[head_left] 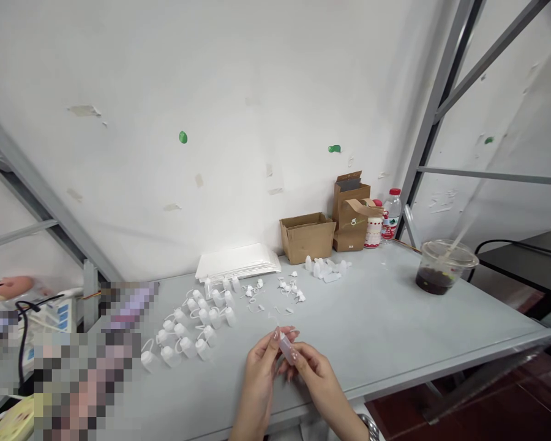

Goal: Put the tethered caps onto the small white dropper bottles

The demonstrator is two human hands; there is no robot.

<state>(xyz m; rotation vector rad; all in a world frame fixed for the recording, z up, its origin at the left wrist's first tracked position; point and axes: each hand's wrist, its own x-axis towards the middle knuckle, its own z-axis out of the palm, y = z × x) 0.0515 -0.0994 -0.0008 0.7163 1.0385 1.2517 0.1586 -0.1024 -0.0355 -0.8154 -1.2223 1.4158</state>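
Observation:
Over the near part of the table, my left hand [262, 358] and my right hand [313, 369] are together on a small translucent plastic bottle [286, 348]. The left fingers pinch its top end, while the right thumb and fingers grip its body. The bottle is tilted. To the left stand several capped bottles [180, 331] with looped cap straps. Beyond my hands lie several loose white caps [298, 296] with straps. Farther back is a heap of uncapped bottles [326, 268]. My fingers hide part of the held bottle.
At the back are a stack of white sheets [239, 260], an open cardboard box [308, 239], a brown paper bag [352, 226], a patterned cup [373, 234] and a red-capped water bottle [390, 217]. A plastic bowl of dark liquid [436, 278] stands at right, by the table edge [450, 361].

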